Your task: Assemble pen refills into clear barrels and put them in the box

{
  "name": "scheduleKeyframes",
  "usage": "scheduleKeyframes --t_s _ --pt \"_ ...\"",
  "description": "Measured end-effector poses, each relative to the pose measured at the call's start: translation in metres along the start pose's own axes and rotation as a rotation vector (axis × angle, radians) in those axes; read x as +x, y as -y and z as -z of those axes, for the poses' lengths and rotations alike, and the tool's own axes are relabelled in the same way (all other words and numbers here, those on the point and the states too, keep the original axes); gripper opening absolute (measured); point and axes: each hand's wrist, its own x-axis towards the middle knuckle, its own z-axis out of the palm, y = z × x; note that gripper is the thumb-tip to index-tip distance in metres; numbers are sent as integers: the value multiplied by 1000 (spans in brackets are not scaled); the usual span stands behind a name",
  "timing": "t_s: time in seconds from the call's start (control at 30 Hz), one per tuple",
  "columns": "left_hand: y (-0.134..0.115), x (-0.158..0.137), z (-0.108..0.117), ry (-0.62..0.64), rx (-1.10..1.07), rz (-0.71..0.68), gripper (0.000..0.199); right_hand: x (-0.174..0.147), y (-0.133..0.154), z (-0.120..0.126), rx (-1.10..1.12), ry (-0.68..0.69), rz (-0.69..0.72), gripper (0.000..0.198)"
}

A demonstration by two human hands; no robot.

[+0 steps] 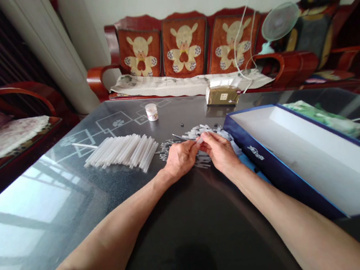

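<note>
My left hand (181,157) and my right hand (219,149) meet over the table, fingers closed in pinches. From my left hand a slim, pen-like piece (179,137) with a thin dark tip points away to the left. A short white piece (200,140) shows at my right fingertips; whether the two are joined I cannot tell. Small metal-tipped pieces (167,146) lie scattered beside my left hand. Behind my right hand is a heap of small white plastic pieces (200,129), partly hidden. Left of both hands, many white translucent tubes (124,151) lie side by side.
A blue-edged open box (298,179) with a white inside stands close by my right forearm. Farther back are a small round white jar (152,112) and a gold tissue box (222,95). Green-patterned plastic packaging (325,117) lies beyond the blue box.
</note>
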Motion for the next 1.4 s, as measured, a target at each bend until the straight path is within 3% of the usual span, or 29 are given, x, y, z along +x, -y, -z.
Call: scheduleKeyframes --t_s 0.23,0.33,0.47,0.53,0.6,0.7,0.8,0.97,1.03,1.13,1.4 --pt "0 6 4 259 -946 358 37 -2 8 -2 10 77 37 23" --pt "1 8 8 388 -1194 497 34 -5 12 -3 9 135 46 23" --pt "3 9 14 535 -1403 572 28 -7 17 -6 19 199 42 26" --pt "2 9 14 542 -1415 576 28 -7 17 -7 2 194 46 28" --pt "1 8 9 455 -1318 537 32 -6 15 -7 -13 146 43 29" --pt "3 6 -2 244 -1028 398 41 -4 8 -7 -16 59 9 31" --pt "6 3 -10 125 -748 269 43 -3 4 -8 -6 7 -12 31" --pt "0 -2 -10 -52 -358 174 29 -5 3 -12 18 -58 -26 26" --pt "-4 -2 -9 -8 -452 193 34 -5 4 -12 41 -67 -25 27" --pt "-8 0 -8 103 -760 283 44 -6 4 -12 60 -67 -9 28" --pt "-8 5 4 371 -1362 545 31 -9 13 -13 86 59 -14 26"
